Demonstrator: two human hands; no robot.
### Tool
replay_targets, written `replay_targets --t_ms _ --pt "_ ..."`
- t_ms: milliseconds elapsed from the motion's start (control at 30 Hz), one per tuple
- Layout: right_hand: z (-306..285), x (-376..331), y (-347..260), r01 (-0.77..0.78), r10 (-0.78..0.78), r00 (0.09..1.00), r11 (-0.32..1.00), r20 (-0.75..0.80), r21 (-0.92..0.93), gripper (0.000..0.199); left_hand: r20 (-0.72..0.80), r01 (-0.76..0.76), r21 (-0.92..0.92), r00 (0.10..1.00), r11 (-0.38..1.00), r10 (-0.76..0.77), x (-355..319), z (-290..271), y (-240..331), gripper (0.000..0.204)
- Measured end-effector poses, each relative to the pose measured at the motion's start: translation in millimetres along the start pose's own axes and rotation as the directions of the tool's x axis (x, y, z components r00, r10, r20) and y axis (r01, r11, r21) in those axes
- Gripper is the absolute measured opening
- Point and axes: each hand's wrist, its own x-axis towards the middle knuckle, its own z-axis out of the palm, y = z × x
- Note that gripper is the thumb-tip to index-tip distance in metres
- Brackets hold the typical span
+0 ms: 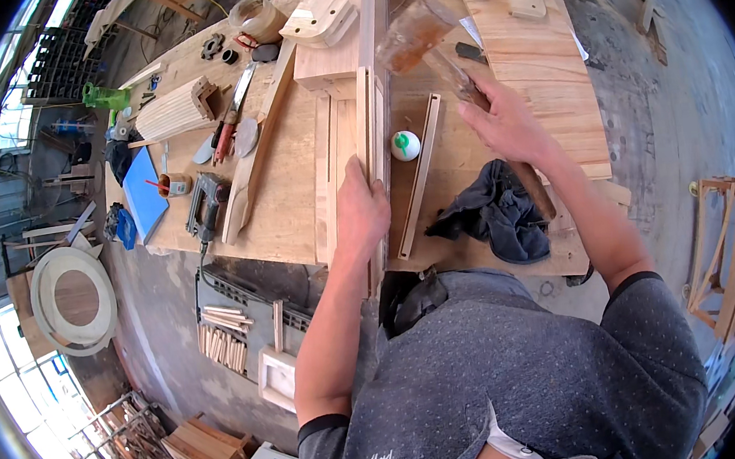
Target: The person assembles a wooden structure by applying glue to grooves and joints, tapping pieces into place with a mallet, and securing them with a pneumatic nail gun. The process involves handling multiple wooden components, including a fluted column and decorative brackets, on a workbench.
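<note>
1. With our right hand (501, 121), we are gripping a wooden mallet (448, 69) above the workbench (286, 211), fingers curling around its handle (465, 87).
2. With our left hand (361, 205), we are touching a slotted wooden frame (345, 130) lying on the workbench; whether those fingers are pinching it, we cannot tell.

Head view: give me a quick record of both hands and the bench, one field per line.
Left hand: on the long wooden strips at mid-bench; firmness of grip unclear
Right hand: closed around the handle of the wooden mallet
Mallet pose: head appears raised above the bench, handle running toward the person
Between the hands: white round item with green mark, thin wooden strip
Under right forearm: crumpled dark cloth
Left of left hand: nail or staple gun, blue panel
Surface: wooden workbench
</note>
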Motion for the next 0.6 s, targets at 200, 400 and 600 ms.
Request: replay_targets --t_ms 200,400,600 --pt "3 33 -5 0.397 -0.427 0.898 0.89 -0.104 -0.223 0.05 0.021 -0.005 -0.01 1.0 1.0 0.005 3 -1 0 0.037" --pt "3 41 -33 0.191 -0.188 0.981 0.94 0.039 -0.282 0.055 -0.034 -0.04 -0.02 0.999 0.999 0.039 -1 -2 0 0.035" --pt "11 56 -17 0.236 -0.223 0.972 0.893 0.08 -0.382 0.057 0.023 0.012 -0.052 1.0 0.999 -0.011 1 -2 -5 0.041"
